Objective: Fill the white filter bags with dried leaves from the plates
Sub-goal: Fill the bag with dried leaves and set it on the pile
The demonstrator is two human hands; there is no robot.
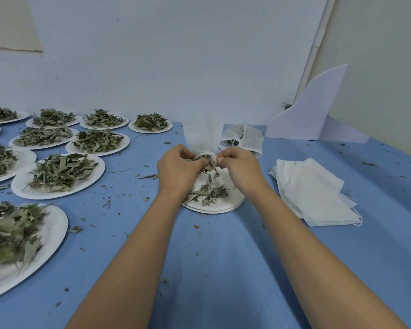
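To the left of the left hand [178, 167], heaped plates [57, 184] are spread across the blue table [223, 257]. A stack [313, 191] of flat bags is laid just right of the right hand [237, 167], and a filled bag [243, 138] and a white board [313, 110] are set beyond it. The bag [203, 136] is held upright between the hands, above a nearly bare plate [214, 206]; its rim is pinched by the right hand, and a clump of leaves [199, 160] is gripped at its mouth by the curled left fingers.

text: none legible | labels: none | numbers: none
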